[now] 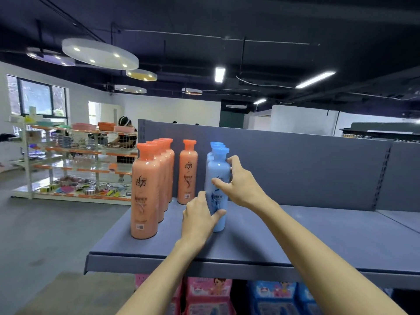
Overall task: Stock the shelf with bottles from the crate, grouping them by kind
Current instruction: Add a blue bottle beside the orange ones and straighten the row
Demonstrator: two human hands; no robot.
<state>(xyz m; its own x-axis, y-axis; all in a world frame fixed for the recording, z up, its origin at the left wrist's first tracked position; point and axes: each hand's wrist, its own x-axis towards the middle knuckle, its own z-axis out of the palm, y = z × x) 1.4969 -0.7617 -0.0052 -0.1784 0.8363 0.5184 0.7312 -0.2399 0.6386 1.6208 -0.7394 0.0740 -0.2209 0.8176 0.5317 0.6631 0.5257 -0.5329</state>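
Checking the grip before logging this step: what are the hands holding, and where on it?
Both hold the front pale blue plastic bottle: left hand at its lower body, right hand around its middle.

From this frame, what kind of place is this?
Most likely a retail shop floor. A grey shelf holds orange bottles and blue bottles in rows by colour, boxed goods sit on the tier below, and a rack of small wares stands across the aisle.
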